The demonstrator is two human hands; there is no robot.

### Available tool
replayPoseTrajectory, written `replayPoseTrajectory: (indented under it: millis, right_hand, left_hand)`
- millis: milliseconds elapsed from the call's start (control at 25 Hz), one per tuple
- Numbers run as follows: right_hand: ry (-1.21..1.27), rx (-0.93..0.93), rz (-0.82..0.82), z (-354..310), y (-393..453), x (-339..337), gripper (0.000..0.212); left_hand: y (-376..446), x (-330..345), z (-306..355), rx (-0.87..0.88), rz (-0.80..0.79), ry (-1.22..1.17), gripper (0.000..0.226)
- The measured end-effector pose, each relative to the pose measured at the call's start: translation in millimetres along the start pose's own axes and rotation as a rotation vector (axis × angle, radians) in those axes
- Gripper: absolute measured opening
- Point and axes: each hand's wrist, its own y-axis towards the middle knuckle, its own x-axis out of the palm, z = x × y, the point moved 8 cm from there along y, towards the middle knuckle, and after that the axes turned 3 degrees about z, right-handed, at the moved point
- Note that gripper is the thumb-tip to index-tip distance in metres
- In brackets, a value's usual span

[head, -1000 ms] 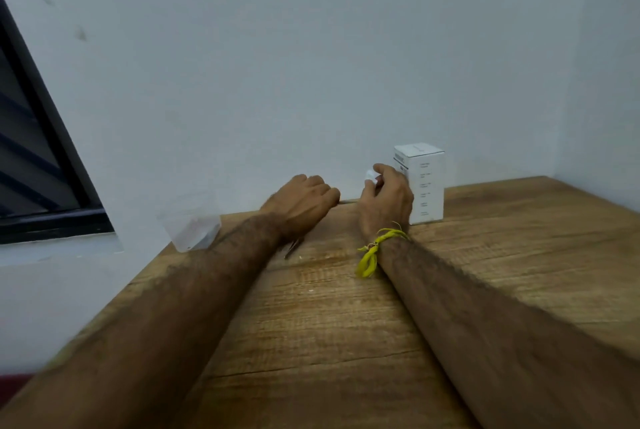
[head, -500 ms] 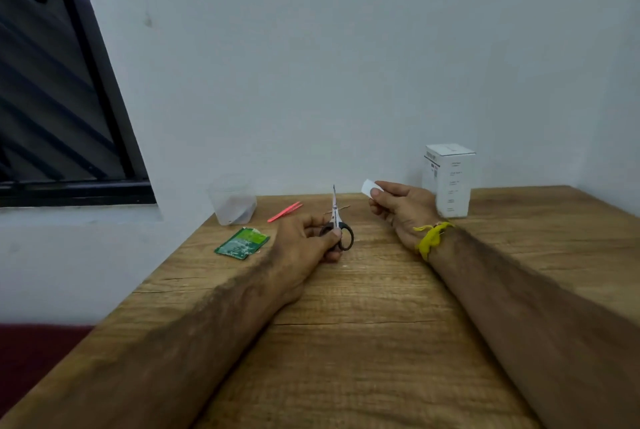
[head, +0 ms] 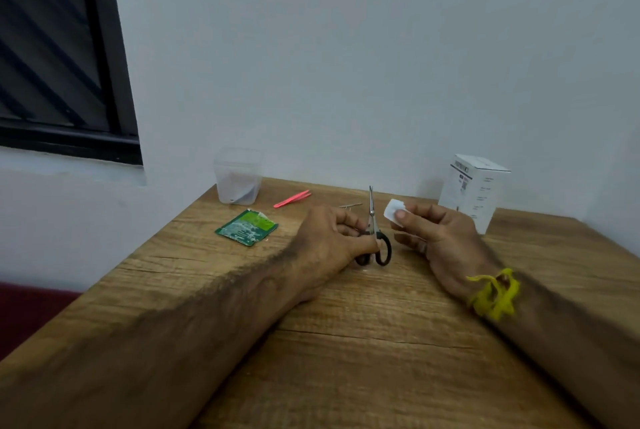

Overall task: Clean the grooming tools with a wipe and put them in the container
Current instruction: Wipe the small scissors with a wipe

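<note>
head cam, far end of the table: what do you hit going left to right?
clear container → green wipe packet → pink tweezers → left hand → scissors → wipe → right hand → white box

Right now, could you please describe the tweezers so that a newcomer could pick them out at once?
Look to the far edge of the wooden table, by the white wall. Just right of the clear plastic container and beyond the torn green wipe packet lie the tweezers, flat on the wood. They are the only bright pink thing there, thin and pointed.
</note>
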Motion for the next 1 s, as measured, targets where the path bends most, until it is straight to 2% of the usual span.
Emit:
replayPoseTrajectory:
  millis: [160,360,480,680,1000]
  right_hand:
    - [-0.287,-0.361,0.188,-30.9,-18.5,1.2,0.01]
    - [-0.487,-0.824,0.295,-63.6,-46.2,9.7,0.01]
    - [-0.631,-1.039,0.269,-73.3,-55.7,19.6,0.008]
    - [-0.794,-1.179,0.161,-69.9,-60.6,36.2,0.006]
    - [-0.999,-1.235,0.084,-62.0,-61.4,49.8,0.011]
  left_hand:
    - [-6.6,5.7,4.1,0.001,-0.079,0.012,0.026]
    - [-15.1,16.6,10.7,0.058,-0.124,0.066,0.021]
    - [-16.3,18.2,11.1,0.073,-0.11,0.15,0.023]
    - [-16.8,18.7,9.8,0.056,-0.126,0.157,0.028]
    - [-19.7,19.7,14.9,0.137,-0.177,0.083,0.028]
